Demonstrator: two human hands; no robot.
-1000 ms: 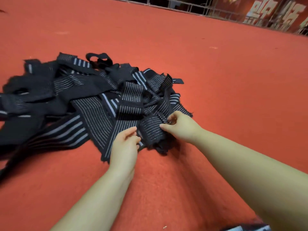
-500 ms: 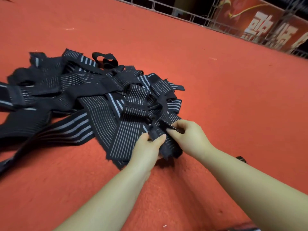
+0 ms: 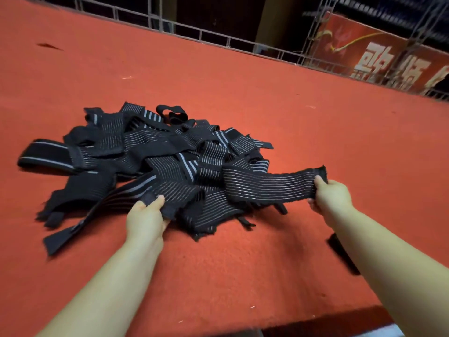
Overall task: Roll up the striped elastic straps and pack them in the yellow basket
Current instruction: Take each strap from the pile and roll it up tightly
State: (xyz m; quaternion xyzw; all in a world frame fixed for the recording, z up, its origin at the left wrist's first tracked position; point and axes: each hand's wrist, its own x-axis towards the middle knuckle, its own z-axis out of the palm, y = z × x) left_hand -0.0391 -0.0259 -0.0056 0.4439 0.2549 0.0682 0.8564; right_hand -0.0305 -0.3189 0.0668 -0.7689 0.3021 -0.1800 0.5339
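A tangled pile of black elastic straps with thin white stripes [image 3: 136,154] lies on the red carpet. One striped strap [image 3: 267,186] stretches out of the pile to the right, lifted off the carpet. My right hand [image 3: 331,197] grips its frayed end. At the near edge of the pile my left hand [image 3: 147,215] pinches another black strap end between thumb and fingers. No yellow basket is in view.
The red carpet [image 3: 243,263] runs to a near edge at the bottom right. A loose black strap piece [image 3: 342,256] lies under my right forearm. A metal railing [image 3: 218,40] and a red banner [image 3: 388,57] stand along the far edge.
My hands were close together on the pile's near right edge. My right hand has pulled a strap end out to the right, and my left hand has shifted left.
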